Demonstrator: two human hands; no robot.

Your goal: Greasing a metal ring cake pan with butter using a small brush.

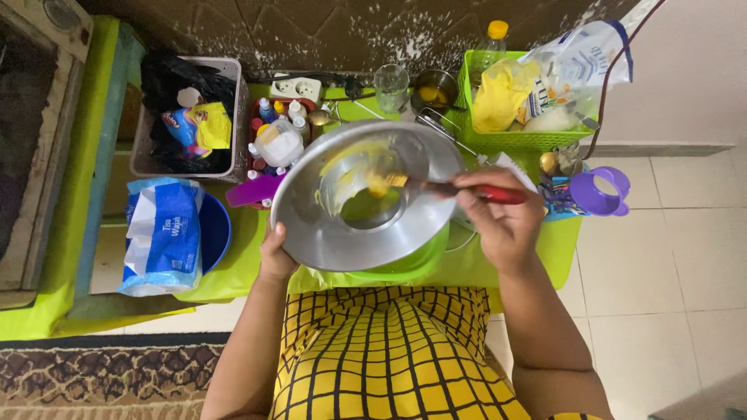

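Bowl (366, 198), gripped by left fingers (274, 247), right fingers (498, 204) clasping spatula (436, 187), over green-covered table (560, 241), tiled floor (669, 257).

A low tabletop (233, 272) covered in lime-green cloth stands against a dark brown tiled wall (311, 31) flecked with white spatter. To the right lies a floor of pale cream tiles (669, 257); a brown patterned rug (101, 377) runs along the lower left. Light is even and bright, with soft shadows.
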